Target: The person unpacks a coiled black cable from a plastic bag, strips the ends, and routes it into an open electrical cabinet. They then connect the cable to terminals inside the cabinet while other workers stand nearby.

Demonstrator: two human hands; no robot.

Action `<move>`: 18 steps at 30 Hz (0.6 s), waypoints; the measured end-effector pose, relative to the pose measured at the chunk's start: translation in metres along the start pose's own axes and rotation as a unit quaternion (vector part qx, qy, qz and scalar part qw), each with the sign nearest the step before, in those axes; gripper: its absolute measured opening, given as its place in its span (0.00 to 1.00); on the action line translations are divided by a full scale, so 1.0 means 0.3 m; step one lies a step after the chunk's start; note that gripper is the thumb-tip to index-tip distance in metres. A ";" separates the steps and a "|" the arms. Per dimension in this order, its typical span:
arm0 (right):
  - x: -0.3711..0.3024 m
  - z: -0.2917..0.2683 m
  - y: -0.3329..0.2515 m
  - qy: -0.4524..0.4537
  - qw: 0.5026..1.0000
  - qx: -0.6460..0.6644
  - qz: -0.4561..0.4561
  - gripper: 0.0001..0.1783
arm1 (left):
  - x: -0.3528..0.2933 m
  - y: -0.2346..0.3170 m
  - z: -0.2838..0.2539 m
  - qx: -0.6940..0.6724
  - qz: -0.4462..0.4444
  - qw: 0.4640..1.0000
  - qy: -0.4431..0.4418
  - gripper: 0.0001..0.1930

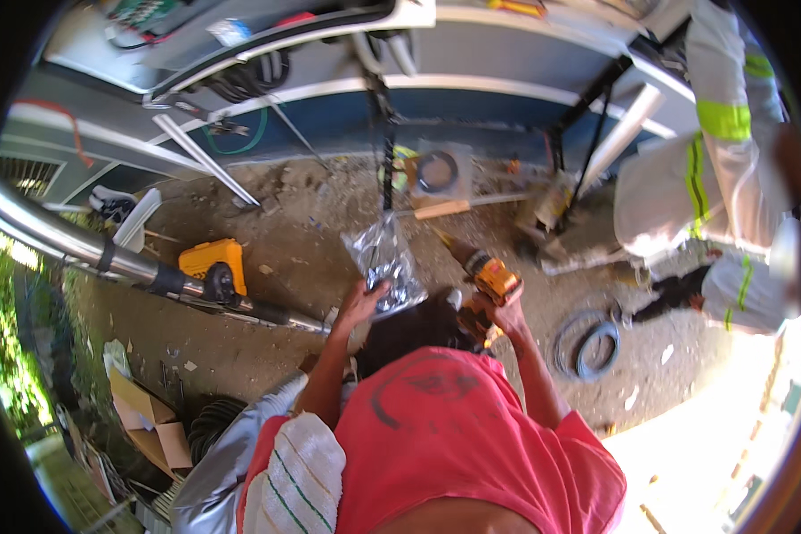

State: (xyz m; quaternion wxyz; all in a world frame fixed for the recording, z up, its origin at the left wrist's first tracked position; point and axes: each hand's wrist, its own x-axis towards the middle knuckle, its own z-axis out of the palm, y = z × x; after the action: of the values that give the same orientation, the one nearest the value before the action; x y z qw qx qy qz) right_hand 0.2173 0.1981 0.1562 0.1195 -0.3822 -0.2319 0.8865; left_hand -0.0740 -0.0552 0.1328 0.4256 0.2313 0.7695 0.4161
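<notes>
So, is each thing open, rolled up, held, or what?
Silver bag: crumpled, held in left grip
Orange drill: held in right grip
Blue-grey cable: coiled
Cardboard box: flaps open
Striped towel: draped over red shirt
Yellow case: on the ground; can't tell if shut

This looks like an outdoor construction or installation site. The ground [285,254] is bare dirt strewn with rubble, running up to a blue-painted wall [481,135]. A cordless drill [496,279], a yellow plastic case [212,264] and a coil of grey cable [583,359] are about, co-workers' pale workwear [654,198] carries yellow-green bands, and sunlit foliage [4,298] shows at the left edge.
</notes>
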 end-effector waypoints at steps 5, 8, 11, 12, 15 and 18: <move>0.007 0.012 0.033 -0.001 1.000 -0.018 0.017 0.49 | -0.138 -0.194 -0.165 0.000 -0.039 0.993 0.109 0.21; -0.006 0.007 0.047 0.003 0.999 -0.024 0.022 0.50 | -0.156 -0.292 -0.209 0.000 -0.098 0.986 0.132 0.24; -0.019 0.007 0.070 0.007 0.999 -0.030 0.019 0.51 | -0.106 -0.359 -0.272 -0.043 -0.047 0.990 0.125 0.32; -0.023 0.010 0.078 0.009 0.999 -0.032 0.017 0.52 | -0.082 -0.372 -0.304 -0.037 -0.046 0.991 0.122 0.33; -0.037 0.038 0.103 0.016 0.999 -0.039 0.009 0.53 | 0.010 -0.366 -0.433 0.057 -0.022 0.994 0.095 0.32; -0.040 0.098 0.120 0.024 0.998 -0.066 -0.006 0.54 | 0.096 -0.314 -0.548 0.207 0.013 0.975 0.081 0.29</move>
State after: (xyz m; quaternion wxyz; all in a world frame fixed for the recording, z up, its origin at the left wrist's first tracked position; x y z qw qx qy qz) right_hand 0.2027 0.1530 0.1634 0.1044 -0.4092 -0.2892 0.8591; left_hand -0.2288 -0.1592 0.0883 0.2990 0.2899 0.8678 0.2713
